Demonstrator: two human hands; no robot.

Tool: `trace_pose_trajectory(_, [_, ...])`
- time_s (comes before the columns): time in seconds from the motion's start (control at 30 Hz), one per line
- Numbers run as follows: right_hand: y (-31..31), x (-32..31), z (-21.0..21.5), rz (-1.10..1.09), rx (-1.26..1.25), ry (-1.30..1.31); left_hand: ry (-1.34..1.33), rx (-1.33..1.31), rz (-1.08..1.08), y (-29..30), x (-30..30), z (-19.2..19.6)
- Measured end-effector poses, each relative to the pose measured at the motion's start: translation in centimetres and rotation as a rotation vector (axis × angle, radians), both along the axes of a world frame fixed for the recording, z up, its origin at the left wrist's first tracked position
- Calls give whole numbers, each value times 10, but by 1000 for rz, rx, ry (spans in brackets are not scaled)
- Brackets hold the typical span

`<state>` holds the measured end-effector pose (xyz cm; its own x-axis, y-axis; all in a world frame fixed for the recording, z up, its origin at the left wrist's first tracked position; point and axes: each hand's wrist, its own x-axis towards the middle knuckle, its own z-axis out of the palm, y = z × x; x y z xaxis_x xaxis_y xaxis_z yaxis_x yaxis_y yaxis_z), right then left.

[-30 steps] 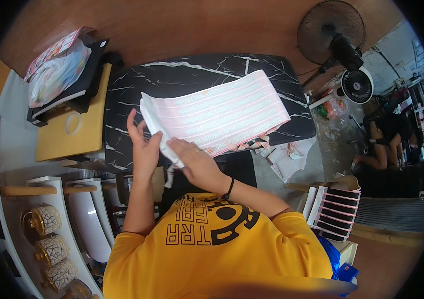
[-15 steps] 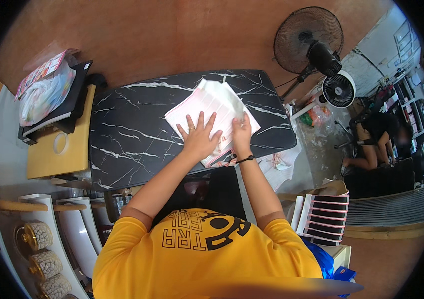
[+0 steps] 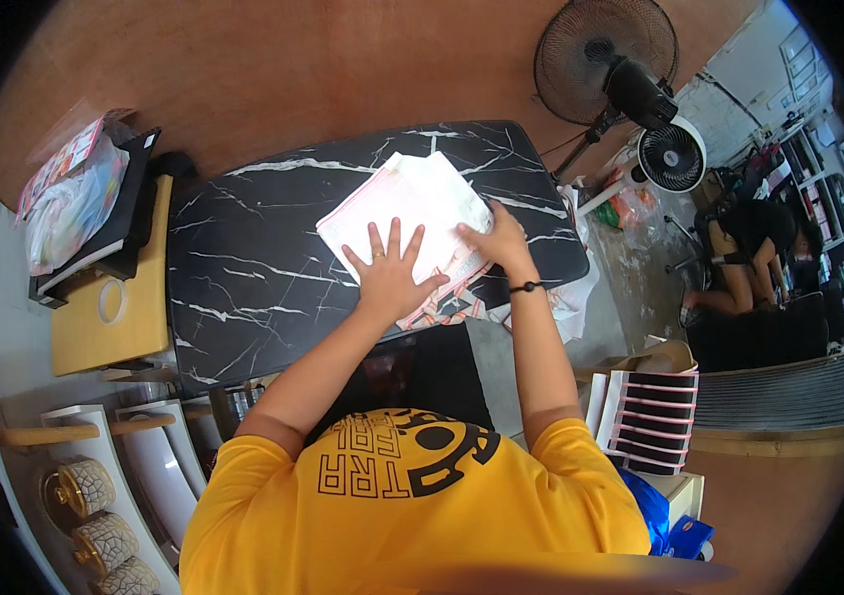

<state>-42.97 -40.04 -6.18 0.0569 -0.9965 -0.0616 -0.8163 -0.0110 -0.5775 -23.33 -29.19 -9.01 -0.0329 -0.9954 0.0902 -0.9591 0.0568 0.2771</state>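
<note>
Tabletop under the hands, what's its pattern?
Tabletop: black with white marble-like veins, clearest in the head view.

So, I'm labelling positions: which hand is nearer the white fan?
Right: the right hand, touching the sheets, is left of the white fan; the left hand, spread on them, is farther left.

Cannot see the palm of the left hand [image 3: 389, 288] or the patch of folded pink-and-white sheet [image 3: 402, 203] beneath it. Cannot see all the fingers of the right hand [image 3: 501, 243], at the sheet's right edge, nor tell pinching from resting. Impossible to read any print just ahead of the grip, for glare. Right of the grip, can follow the pale cloth [image 3: 571, 309] only to the rim of the marbled black table [image 3: 253, 263]. Farther right, cannot resolve the blurred head of another person [image 3: 757, 230]. Below, cannot identify the blurred brownish shape [image 3: 561, 573].
</note>
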Motion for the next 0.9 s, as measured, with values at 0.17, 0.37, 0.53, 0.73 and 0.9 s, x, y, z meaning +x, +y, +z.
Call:
trace_pose_trajectory(0.17, [-21, -4, -5, -55, 134, -200, 293, -241, 67, 5, 12, -7])
trace_pose_trajectory(0.37, [-1, -63, 7, 124, 148, -578, 671, -650, -109, 7, 26, -10])
trace_pose_trajectory(0.53, [55, -153, -25, -309, -363, -1428, 652, -665, -105, 8, 22, -7])
trace_pose_trajectory(0.73, [172, -238, -197, -1003, -192, -1428, 707, -597, -27, 6, 22, -11])
trace_pose_trajectory(0.9, [279, -217, -350, -1562, 224, -2010, 739, -575, -32, 5, 21, -14])
